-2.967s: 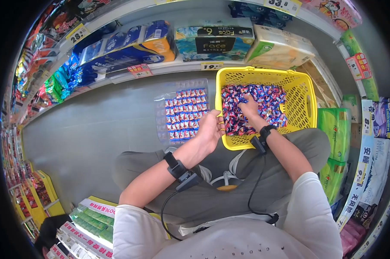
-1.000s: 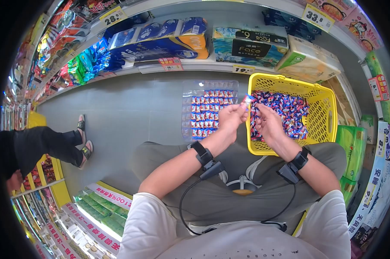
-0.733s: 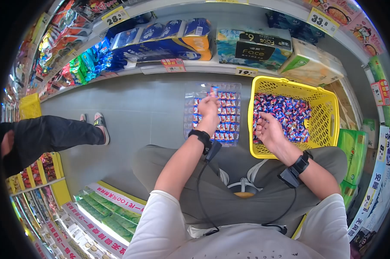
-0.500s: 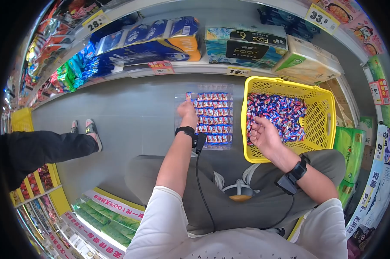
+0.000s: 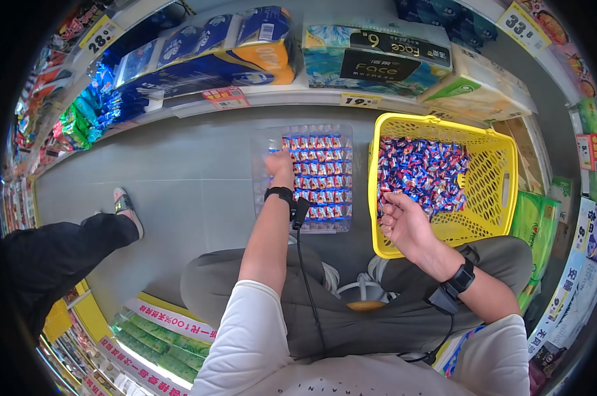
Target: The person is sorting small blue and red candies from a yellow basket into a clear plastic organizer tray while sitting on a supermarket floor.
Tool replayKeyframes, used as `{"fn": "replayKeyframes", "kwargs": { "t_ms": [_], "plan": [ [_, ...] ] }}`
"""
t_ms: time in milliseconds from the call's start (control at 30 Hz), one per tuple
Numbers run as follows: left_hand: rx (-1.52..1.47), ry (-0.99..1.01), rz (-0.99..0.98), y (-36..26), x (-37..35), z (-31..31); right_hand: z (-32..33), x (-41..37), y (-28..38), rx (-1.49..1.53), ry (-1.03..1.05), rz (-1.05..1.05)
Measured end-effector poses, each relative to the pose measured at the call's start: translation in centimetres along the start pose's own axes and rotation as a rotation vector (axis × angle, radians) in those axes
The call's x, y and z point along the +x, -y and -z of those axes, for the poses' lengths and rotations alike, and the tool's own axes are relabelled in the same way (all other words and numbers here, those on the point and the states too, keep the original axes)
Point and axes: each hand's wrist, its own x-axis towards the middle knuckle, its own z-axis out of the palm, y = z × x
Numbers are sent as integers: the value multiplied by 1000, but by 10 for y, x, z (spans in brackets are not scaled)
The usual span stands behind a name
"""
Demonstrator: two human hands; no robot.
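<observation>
A clear plastic tray (image 5: 348, 218) lies on the floor, with rows of small wrapped candies (image 5: 321, 169) in blue, red and white set in its pockets. My left hand (image 5: 280, 165) is over the tray's left side, its fingers closed; what they hold, if anything, is hidden. To the right stands a yellow basket (image 5: 498, 173), with a heap of loose wrapped candies (image 5: 420, 173) inside. My right hand (image 5: 404, 221) is over the basket's near left part, palm up, fingers curled inward. Whether a candy is in those fingers I cannot make out.
Tissue packs (image 5: 377, 59) line the low shelf beyond the tray. Green packs (image 5: 534, 221) stand right of the basket. At left, another person's leg (image 5: 74, 244) and sandalled foot (image 5: 127, 212) are on the floor. My crossed legs (image 5: 232, 284) are just below the tray.
My left hand has drawn back slightly from the tray's upper left, where a candy showed at its fingertips. My right hand stays over the basket. The view has shifted; the other person's leg moved.
</observation>
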Motion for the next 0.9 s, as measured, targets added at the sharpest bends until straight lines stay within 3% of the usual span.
{"fn": "replayKeyframes", "kwargs": {
  "t_ms": [100, 333, 533, 633, 733, 800, 833, 900],
  "plan": [
    [145, -71, -35, 2, 11, -5, -3, -1, 1, 5, -4, -5],
    [141, -32, -84, -5, -3, 14, -1, -2, 1, -29, 18, 24],
    [163, -66, -244, -5, -14, 22, 7, -2, -2, -22, 62, 59],
    [158, 25, -342, -25, -44, 41, 10, 5, -4, -69, 28, 102],
    [360, 204, -515, -52, -85, 61, 17, 26, -12, -102, -52, 174],
    [289, 560, -692, -65, -109, 70, 18, 35, -12, -163, -132, 218],
    [288, 561, -694, -69, -124, 76, 19, 40, -12, -163, -132, 220],
    [63, 817, -557, -83, -169, 99, 20, 48, -11, -260, -204, 269]
  ]
}}
